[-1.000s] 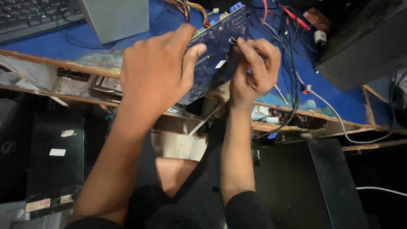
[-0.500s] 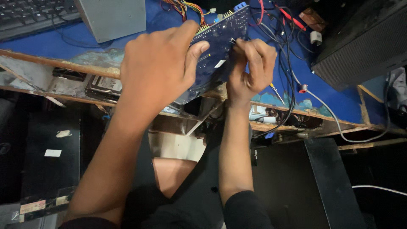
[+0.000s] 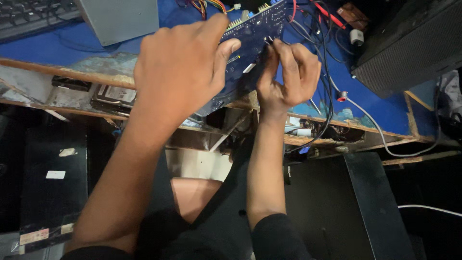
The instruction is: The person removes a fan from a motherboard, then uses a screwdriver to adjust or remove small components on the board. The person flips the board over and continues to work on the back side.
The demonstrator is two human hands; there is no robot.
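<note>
A: Where is the blue circuit board (image 3: 250, 36)?
B: Tilted above the near edge of the blue bench (image 3: 57, 48), held between both hands
A: How are the hands set?
B: The left hand (image 3: 180, 72) is clamped over the board's left part, thumb on its face; the right hand (image 3: 288, 72) pinches its right edge, fingers curled
A: And around them?
B: Tangled wires (image 3: 317, 33) just behind, a grey box (image 3: 120, 19) far left, a black case (image 3: 409, 43) to the right

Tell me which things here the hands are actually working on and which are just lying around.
In hand:
- blue circuit board, gripped by the left hand
- right hand, fingertips pinched at the board's face

Lying about:
- keyboard
- grey box
- hard drive
- loose cables
- black case
</note>
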